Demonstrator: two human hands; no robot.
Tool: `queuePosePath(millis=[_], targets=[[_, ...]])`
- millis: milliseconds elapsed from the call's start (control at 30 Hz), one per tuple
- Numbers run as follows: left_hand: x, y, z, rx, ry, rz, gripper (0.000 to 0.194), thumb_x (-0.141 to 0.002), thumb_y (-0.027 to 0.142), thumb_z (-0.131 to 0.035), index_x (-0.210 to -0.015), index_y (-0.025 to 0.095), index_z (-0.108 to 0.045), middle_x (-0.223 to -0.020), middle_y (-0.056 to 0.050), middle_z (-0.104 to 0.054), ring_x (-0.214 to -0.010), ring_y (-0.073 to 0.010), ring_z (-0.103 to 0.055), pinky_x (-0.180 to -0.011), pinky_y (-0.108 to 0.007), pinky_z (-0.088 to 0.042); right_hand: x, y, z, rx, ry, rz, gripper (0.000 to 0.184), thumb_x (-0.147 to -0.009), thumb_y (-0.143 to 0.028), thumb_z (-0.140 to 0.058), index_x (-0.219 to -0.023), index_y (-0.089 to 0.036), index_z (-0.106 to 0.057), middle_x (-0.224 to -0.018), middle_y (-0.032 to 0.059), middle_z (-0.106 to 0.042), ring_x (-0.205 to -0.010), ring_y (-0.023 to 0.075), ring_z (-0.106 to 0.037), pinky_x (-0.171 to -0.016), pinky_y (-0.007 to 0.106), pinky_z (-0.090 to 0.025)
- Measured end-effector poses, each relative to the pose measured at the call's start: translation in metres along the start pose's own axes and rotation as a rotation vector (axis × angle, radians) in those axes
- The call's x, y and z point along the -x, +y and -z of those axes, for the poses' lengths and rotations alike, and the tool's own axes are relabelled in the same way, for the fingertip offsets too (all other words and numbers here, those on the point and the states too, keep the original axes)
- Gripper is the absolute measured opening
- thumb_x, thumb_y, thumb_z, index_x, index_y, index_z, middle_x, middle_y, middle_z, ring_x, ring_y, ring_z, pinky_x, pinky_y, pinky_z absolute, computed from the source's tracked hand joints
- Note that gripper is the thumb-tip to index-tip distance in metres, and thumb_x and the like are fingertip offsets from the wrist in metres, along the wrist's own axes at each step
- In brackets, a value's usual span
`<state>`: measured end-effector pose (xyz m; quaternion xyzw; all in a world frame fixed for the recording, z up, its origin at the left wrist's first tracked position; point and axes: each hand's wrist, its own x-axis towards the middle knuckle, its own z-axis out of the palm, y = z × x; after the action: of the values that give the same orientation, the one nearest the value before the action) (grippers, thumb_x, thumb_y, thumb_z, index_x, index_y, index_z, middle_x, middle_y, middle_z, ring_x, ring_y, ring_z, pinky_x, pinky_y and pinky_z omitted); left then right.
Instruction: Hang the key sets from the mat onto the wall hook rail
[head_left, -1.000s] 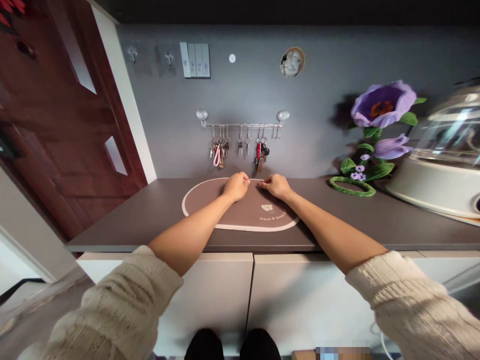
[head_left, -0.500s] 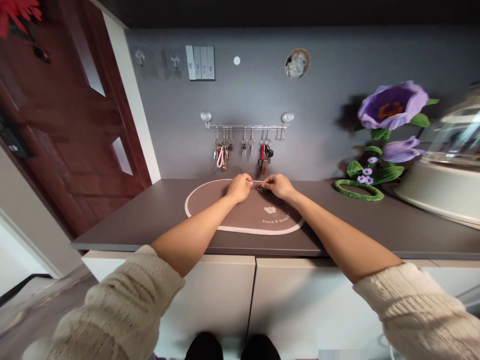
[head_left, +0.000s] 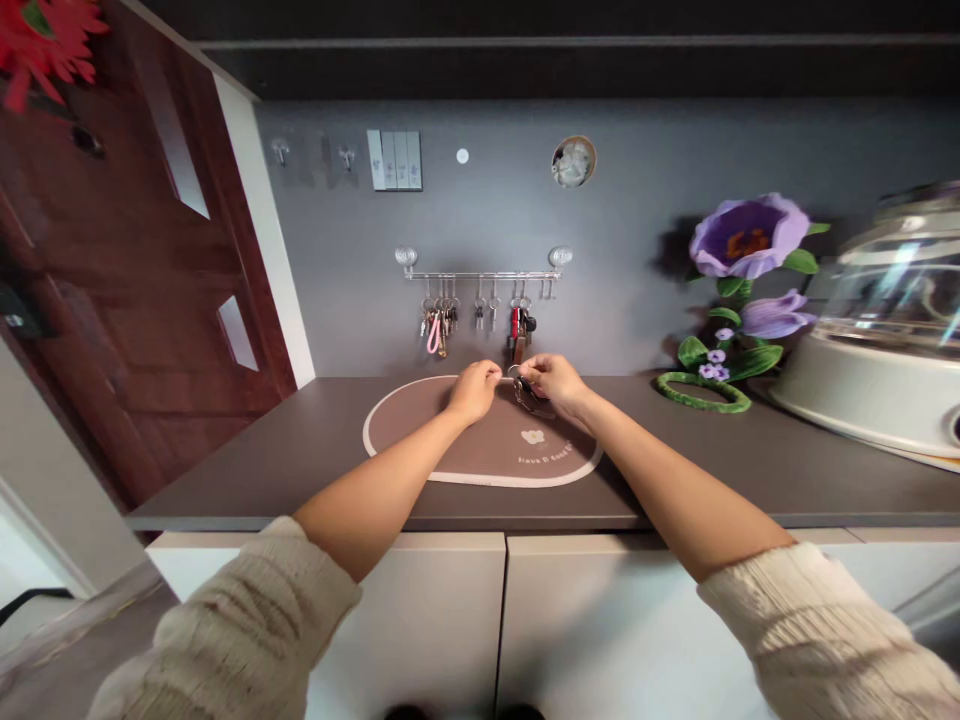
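Above the back of the brown oval mat (head_left: pixel 420 430), my right hand (head_left: pixel 556 382) pinches a key ring (head_left: pixel 514 372). A short chain and dark pieces hang from it below the fingers, partly hidden by the hand. Close by on the left is my left hand (head_left: pixel 474 392), its fingers closed together; whatever they may hold is too small to make out. Behind both hands, a clear hook rail (head_left: pixel 487 275) on the grey wall carries several bunches of keys (head_left: pixel 441 325), one with a pink loop. A bunch with a red piece (head_left: pixel 516 322) hangs nearest my right hand.
On the counter (head_left: pixel 225 470), a purple flower ornament (head_left: pixel 750 240) with a green ring base stands at right, beside a white appliance with a clear cover (head_left: pixel 862 380). A wall switch panel (head_left: pixel 395 160) is above the rail. A dark red door (head_left: pixel 172 330) is at left.
The key ring and its chain, held in my right hand, now show more clearly, raised off the mat between my hands. My view has tilted upward slightly.
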<state>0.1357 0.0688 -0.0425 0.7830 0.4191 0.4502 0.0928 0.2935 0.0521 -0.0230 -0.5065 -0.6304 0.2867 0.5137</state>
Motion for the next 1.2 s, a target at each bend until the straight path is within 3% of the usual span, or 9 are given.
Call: queuePosePath(millis=[133,500,700,900,1200], targets=[[0.001,0.005,0.002,0.001,0.028,-0.028,0.017,-0.081,0.018,-0.041,-0.079,0.016,-0.058,-0.084,-0.006,-0.062,-0.081,-0.0153,-0.054,-0.078,-0.029,-0.041,0.003,-0.006,0.002,-0.196,-0.052,-0.077,0.014,-0.069,-0.026,-0.062,-0.067,-0.015,-0.054,-0.045,-0.0052,-0.044,-0.036,0.0035,-0.033,-0.037,0.017,-0.024],[0.002,0.007,-0.001,0.049,0.066,-0.059,0.019,-0.080,0.019,-0.040,-0.073,0.016,-0.056,-0.074,-0.003,-0.061,-0.073,-0.0141,-0.053,-0.071,-0.026,-0.040,0.009,-0.027,0.015,-0.523,0.015,-0.126,0.006,-0.074,-0.015,-0.056,-0.068,-0.014,-0.055,-0.053,-0.0020,-0.049,-0.045,0.0053,-0.044,-0.051,0.020,-0.044],[0.005,0.009,-0.004,0.090,0.073,-0.054,0.020,-0.081,0.023,-0.039,-0.073,0.016,-0.056,-0.072,-0.003,-0.060,-0.070,-0.0136,-0.053,-0.069,-0.025,-0.040,-0.001,-0.027,0.027,-0.548,0.084,-0.086,0.004,-0.072,-0.017,-0.058,-0.072,-0.014,-0.056,-0.050,-0.0059,-0.041,-0.043,0.0032,-0.038,-0.052,0.019,-0.044],[0.007,0.014,-0.004,0.131,0.065,-0.075,0.021,-0.082,0.025,-0.036,-0.075,0.017,-0.055,-0.072,-0.003,-0.059,-0.071,-0.0135,-0.053,-0.068,-0.025,-0.039,-0.018,-0.041,0.039,-0.505,0.161,-0.025,0.007,-0.071,-0.020,-0.059,-0.070,-0.015,-0.055,-0.046,-0.0074,-0.036,-0.041,0.0031,-0.033,-0.048,0.018,-0.041],[0.010,0.017,-0.007,0.165,0.027,-0.114,0.025,-0.083,0.029,-0.035,-0.077,0.017,-0.055,-0.074,-0.003,-0.059,-0.070,-0.0129,-0.052,-0.067,-0.024,-0.038,-0.059,-0.058,0.045,-0.454,0.377,-0.072,0.009,-0.076,-0.015,-0.051,-0.072,-0.013,-0.058,-0.041,-0.0064,-0.039,-0.040,0.0041,-0.038,-0.049,0.019,-0.045]])
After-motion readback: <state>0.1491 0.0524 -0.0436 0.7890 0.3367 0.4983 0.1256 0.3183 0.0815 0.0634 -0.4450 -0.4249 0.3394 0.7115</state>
